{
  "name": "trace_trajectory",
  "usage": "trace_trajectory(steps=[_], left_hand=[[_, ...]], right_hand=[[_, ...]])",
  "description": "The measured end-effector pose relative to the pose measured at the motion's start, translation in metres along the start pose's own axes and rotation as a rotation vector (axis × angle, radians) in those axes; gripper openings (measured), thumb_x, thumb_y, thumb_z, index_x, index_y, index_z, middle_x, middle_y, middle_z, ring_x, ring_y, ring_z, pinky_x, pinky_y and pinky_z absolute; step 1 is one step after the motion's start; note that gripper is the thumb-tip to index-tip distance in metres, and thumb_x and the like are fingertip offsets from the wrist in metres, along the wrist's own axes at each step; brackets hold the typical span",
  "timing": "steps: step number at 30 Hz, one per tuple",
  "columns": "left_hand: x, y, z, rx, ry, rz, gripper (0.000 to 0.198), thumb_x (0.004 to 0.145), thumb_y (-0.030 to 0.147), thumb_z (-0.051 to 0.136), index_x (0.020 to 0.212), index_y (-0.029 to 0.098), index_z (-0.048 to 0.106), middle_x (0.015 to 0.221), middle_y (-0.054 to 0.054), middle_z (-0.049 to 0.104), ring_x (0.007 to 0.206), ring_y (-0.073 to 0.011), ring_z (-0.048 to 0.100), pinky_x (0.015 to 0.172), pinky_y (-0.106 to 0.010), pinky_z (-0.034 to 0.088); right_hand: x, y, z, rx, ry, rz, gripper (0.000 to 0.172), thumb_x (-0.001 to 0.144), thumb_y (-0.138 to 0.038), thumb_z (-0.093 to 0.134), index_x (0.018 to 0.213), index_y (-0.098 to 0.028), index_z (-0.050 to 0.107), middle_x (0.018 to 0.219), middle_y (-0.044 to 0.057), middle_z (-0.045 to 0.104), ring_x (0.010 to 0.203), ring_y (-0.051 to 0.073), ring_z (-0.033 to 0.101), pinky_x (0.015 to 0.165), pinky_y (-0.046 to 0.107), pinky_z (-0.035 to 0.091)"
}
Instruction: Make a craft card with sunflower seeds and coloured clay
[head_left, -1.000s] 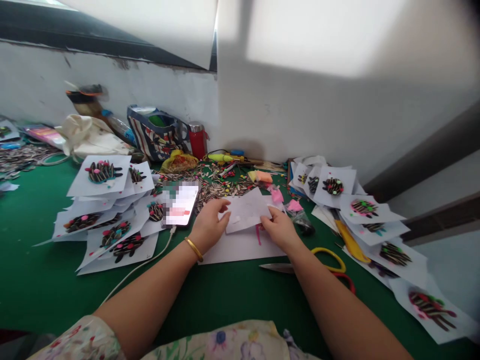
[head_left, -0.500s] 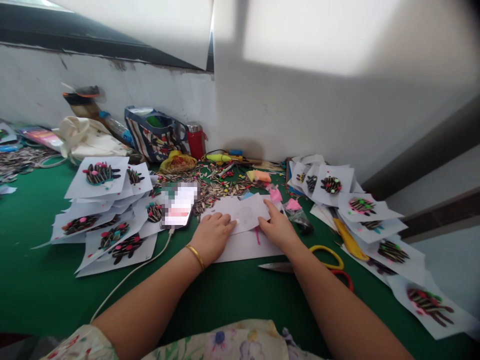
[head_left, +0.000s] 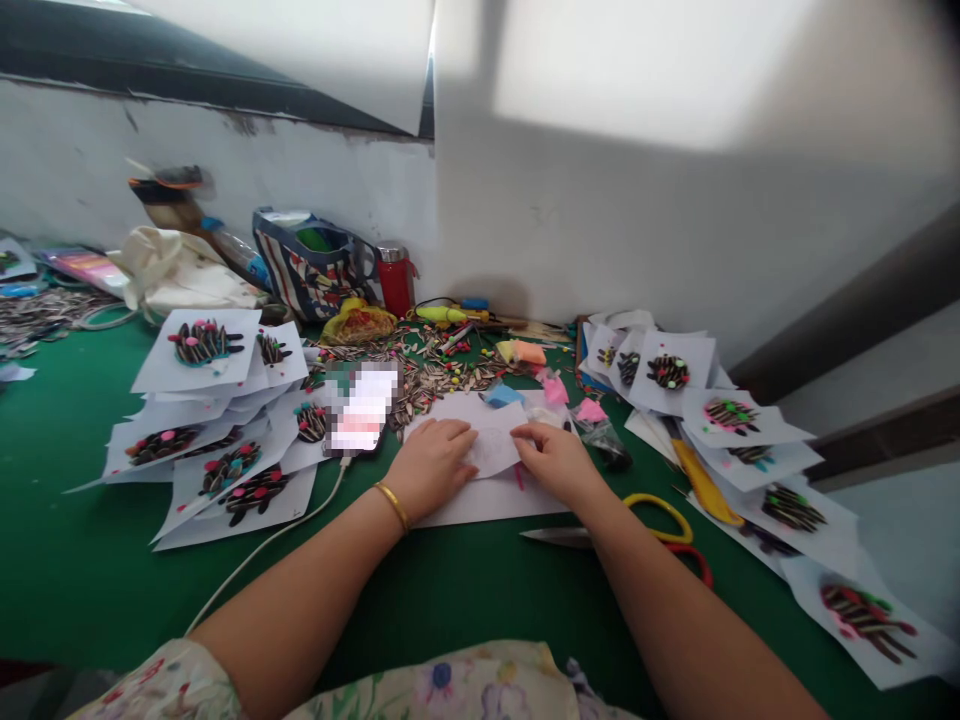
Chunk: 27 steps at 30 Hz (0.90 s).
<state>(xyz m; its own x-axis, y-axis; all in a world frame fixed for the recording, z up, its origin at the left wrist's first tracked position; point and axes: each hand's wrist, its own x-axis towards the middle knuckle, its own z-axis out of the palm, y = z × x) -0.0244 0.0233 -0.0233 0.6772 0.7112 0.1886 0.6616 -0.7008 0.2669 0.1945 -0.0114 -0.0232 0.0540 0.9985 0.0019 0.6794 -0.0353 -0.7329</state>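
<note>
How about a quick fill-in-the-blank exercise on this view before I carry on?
The left hand rests on a small sheet of ____.
The bracelet is on the ____ wrist.
The scissors have handles in red and ____.
The flask beside the striped bag has a ____ body.

Missing words: paper; left; yellow; red.

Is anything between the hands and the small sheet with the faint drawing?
Nothing visible: the left hand lies over the sheet's left part, the right hand is at its right edge. The scissors lie nearer the person, out of the way.
</note>
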Motion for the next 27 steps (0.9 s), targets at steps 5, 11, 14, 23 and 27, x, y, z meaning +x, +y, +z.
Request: trace_trajectory(steps=[5, 11, 14, 23, 27], left_hand=[[0.000, -0.006, 0.008, -0.035, -0.110, 0.007, 0.047, 0.087, 0.034, 0.060, 0.132, 0.025, 0.053, 0.146, -0.010, 0.047, 0.137, -0.0301, 0.038, 0.114, -0.054, 0.020], [0.000, -0.009, 0.006, -0.061, -0.136, 0.020, 0.045, 0.087, 0.033, 0.059, 0.131, 0.026, 0.054, 0.146, -0.011, 0.047, 0.137, -0.0301, 0.038, 0.115, -0.055, 0.015], [0.001, -0.010, 0.005, -0.082, -0.130, 0.023, 0.045, 0.086, 0.033, 0.060, 0.130, 0.026, 0.055, 0.145, -0.011, 0.048, 0.137, -0.0303, 0.039, 0.115, -0.055, 0.016], [0.003, -0.011, 0.002, -0.152, -0.188, 0.033, 0.049, 0.084, 0.030, 0.063, 0.131, 0.026, 0.054, 0.146, -0.011, 0.047, 0.138, -0.0302, 0.038, 0.115, -0.057, 0.016], [0.004, -0.011, 0.003, -0.197, -0.182, 0.023, 0.065, 0.081, 0.032, 0.065, 0.141, 0.025, 0.041, 0.145, -0.013, 0.047, 0.138, -0.0286, 0.039, 0.116, -0.054, 0.015]], right_hand=[[0.000, 0.000, -0.016, -0.008, 0.044, 0.000, 0.039, 0.085, -0.045, 0.051, 0.112, -0.023, 0.068, 0.060, -0.001, 0.063, 0.057, 0.017, 0.058, 0.056, 0.027, 0.039], [0.013, 0.019, -0.040, -0.368, 0.302, -0.053, 0.036, 0.086, -0.035, 0.051, 0.116, -0.021, 0.065, 0.101, 0.008, 0.067, 0.094, 0.023, 0.059, 0.077, 0.033, 0.043], [0.017, 0.026, -0.033, -0.565, 0.227, -0.087, 0.042, 0.082, -0.035, 0.059, 0.121, -0.020, 0.061, 0.124, 0.012, 0.059, 0.114, 0.030, 0.050, 0.090, 0.040, 0.039], [0.016, 0.021, -0.033, -0.628, 0.289, 0.000, 0.033, 0.084, -0.030, 0.055, 0.116, -0.020, 0.058, 0.117, 0.012, 0.062, 0.110, 0.030, 0.051, 0.087, 0.042, 0.037], [0.014, 0.016, -0.035, -0.492, 0.417, -0.043, 0.037, 0.084, -0.033, 0.052, 0.118, -0.019, 0.056, 0.111, 0.011, 0.063, 0.106, 0.029, 0.053, 0.087, 0.041, 0.038]])
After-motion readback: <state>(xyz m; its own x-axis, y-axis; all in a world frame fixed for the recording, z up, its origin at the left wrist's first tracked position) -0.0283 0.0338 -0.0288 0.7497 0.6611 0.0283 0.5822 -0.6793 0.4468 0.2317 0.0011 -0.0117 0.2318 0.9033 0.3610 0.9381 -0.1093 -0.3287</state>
